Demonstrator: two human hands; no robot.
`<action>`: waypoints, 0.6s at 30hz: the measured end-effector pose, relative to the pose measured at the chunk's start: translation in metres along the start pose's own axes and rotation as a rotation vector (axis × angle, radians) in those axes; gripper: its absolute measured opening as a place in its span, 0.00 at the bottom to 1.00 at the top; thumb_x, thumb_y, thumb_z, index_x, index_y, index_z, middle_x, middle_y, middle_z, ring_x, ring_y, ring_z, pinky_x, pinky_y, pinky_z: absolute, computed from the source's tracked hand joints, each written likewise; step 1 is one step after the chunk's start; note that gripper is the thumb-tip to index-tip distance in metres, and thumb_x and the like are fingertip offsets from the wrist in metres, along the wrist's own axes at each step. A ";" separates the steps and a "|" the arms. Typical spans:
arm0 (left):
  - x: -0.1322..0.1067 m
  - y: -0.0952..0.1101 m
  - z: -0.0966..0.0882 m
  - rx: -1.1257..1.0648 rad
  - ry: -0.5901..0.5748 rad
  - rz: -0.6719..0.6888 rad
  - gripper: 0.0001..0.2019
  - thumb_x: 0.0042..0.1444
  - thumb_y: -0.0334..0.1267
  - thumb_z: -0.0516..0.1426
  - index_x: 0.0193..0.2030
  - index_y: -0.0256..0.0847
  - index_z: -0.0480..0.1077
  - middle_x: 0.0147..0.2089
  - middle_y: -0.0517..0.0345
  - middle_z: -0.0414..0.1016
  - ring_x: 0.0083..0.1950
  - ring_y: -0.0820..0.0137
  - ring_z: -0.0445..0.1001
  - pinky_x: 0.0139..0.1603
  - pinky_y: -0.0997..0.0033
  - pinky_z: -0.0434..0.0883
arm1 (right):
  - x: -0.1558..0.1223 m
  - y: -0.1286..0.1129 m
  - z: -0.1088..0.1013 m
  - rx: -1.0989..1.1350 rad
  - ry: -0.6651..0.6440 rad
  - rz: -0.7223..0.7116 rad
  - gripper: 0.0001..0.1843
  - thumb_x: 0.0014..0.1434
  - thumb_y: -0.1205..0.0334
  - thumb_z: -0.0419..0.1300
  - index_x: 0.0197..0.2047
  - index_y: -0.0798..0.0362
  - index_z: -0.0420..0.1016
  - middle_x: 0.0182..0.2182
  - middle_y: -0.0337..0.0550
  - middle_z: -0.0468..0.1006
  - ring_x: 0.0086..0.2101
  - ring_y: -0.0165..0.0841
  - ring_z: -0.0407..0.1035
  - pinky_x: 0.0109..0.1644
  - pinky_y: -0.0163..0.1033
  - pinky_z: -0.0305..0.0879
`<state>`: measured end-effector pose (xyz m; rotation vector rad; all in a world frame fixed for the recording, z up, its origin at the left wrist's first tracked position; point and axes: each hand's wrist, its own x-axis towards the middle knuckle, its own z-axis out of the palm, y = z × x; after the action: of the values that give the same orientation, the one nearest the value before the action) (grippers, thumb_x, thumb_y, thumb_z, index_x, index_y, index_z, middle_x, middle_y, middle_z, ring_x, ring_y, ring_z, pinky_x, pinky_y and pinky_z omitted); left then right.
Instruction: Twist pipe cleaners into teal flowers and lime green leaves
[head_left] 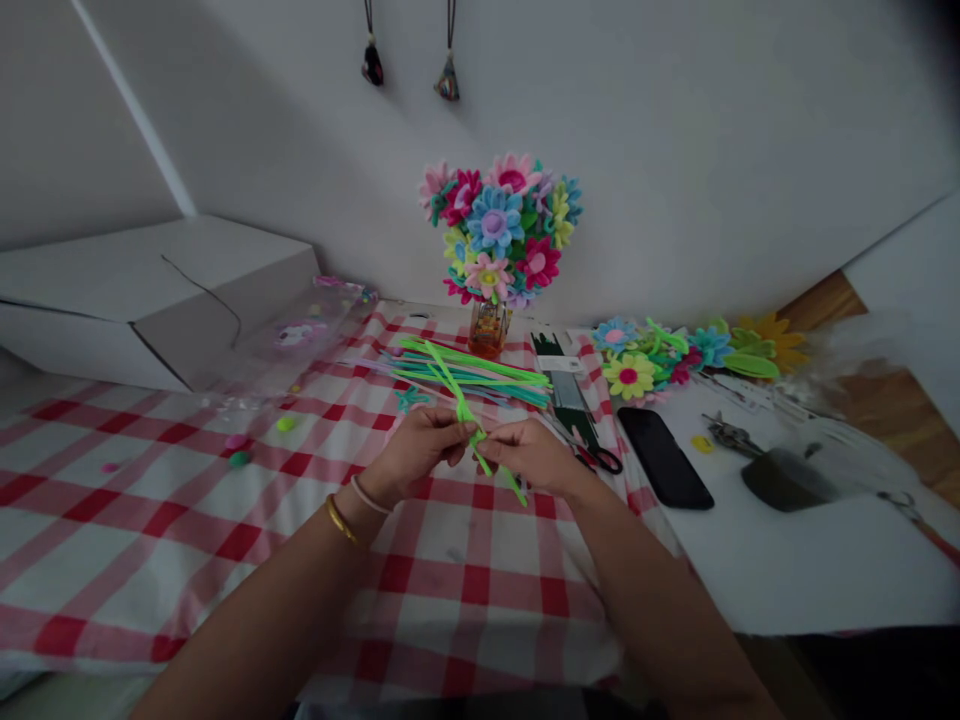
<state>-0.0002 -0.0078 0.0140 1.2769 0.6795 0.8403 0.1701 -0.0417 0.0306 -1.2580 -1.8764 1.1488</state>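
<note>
Both hands, left [421,443] and right [529,455], pinched one green pipe cleaner [463,408] above the checked tablecloth [150,520], near its far edge.

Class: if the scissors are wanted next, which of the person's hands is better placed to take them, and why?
Probably the right hand: the scissors lie just beside it, while the left hand sits farther off. Both pinch the green pipe cleaner.
</note>
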 end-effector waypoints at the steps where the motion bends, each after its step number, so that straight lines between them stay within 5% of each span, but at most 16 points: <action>1: -0.001 0.000 0.000 0.041 -0.002 -0.013 0.11 0.47 0.40 0.57 0.22 0.34 0.69 0.15 0.63 0.62 0.17 0.80 0.56 0.19 0.77 0.53 | 0.000 0.001 -0.003 -0.062 0.030 0.001 0.18 0.54 0.52 0.52 0.24 0.55 0.74 0.19 0.38 0.70 0.21 0.26 0.61 0.26 0.32 0.57; 6: -0.005 0.003 0.003 0.277 -0.105 -0.089 0.15 0.47 0.39 0.56 0.14 0.36 0.63 0.12 0.63 0.60 0.16 0.79 0.55 0.19 0.76 0.51 | -0.001 0.003 -0.013 -0.516 0.515 -0.316 0.13 0.57 0.60 0.50 0.40 0.48 0.75 0.38 0.44 0.73 0.40 0.34 0.65 0.44 0.40 0.60; 12: -0.008 0.009 0.006 0.363 -0.224 -0.104 0.13 0.47 0.38 0.55 0.15 0.37 0.65 0.13 0.63 0.60 0.16 0.79 0.55 0.20 0.75 0.53 | -0.004 0.000 -0.013 -1.044 0.459 -0.501 0.13 0.57 0.62 0.52 0.43 0.40 0.73 0.54 0.37 0.63 0.53 0.39 0.51 0.55 0.48 0.47; 18: -0.008 0.010 0.005 0.305 -0.239 -0.073 0.14 0.48 0.40 0.55 0.16 0.36 0.65 0.14 0.62 0.61 0.18 0.78 0.57 0.22 0.75 0.55 | -0.003 0.002 -0.021 -0.912 0.439 -0.438 0.11 0.58 0.61 0.52 0.39 0.45 0.75 0.39 0.39 0.77 0.45 0.37 0.61 0.54 0.48 0.46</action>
<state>-0.0019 -0.0169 0.0249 1.5875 0.6741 0.5244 0.1890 -0.0370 0.0378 -1.2723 -2.2060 -0.2640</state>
